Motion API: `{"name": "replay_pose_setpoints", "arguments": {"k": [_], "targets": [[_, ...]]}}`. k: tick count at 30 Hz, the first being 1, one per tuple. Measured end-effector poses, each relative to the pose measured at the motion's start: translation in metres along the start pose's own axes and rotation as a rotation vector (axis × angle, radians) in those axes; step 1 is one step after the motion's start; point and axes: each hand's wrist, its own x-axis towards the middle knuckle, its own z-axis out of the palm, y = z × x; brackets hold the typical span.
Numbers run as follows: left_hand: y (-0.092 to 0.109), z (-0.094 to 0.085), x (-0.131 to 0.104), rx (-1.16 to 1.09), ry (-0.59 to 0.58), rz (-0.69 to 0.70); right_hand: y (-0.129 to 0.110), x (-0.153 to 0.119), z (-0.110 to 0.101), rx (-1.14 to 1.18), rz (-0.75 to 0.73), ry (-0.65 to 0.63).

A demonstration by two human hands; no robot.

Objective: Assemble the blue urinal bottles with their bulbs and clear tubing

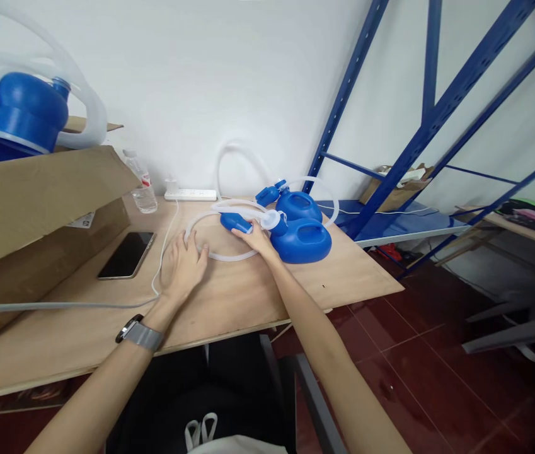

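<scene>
My right hand (258,241) is closed on a blue plastic urinal head (235,222), thumb and fingers at its pale-rimmed end. Just past that hand lies a blue urinal bottle (302,243) on its side, with a white cap (270,219) at its neck. Behind it rests a second blue urinal bottle (298,205) with its own blue head (268,194). A translucent hose (232,257) loops over the table between my hands. My left hand (186,266) lies open, fingers spread, by the hose's left bend; whether it presses on the hose I cannot tell.
A cardboard box (40,189) holding more blue bottles (31,113) and hoses stands at left. Near it are a phone (126,255), a water bottle (143,189) and a power strip (190,195). A cable (59,307) crosses the wooden table (229,302). Blue shelving (390,157) rises at right.
</scene>
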Motion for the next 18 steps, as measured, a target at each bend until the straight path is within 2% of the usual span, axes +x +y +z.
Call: {"name": "replay_pose_setpoints", "arguments": {"k": [5, 8, 14, 18], "targets": [[-0.002, 0.002, 0.000, 0.009, -0.035, -0.014, -0.004, 0.027, 0.008, 0.034, 0.057, -0.111], [-0.004, 0.004, -0.001, 0.001, -0.035, -0.019, -0.005, 0.034, 0.013, 0.015, -0.001, -0.094], [-0.009, 0.009, 0.001, -0.030, -0.014, 0.001, -0.005, 0.019, 0.020, 0.166, -0.147, -0.033], [-0.011, 0.009, 0.004, -0.069, 0.041, 0.073, -0.009, 0.003, 0.018, 0.310, -0.128, 0.048]]}}
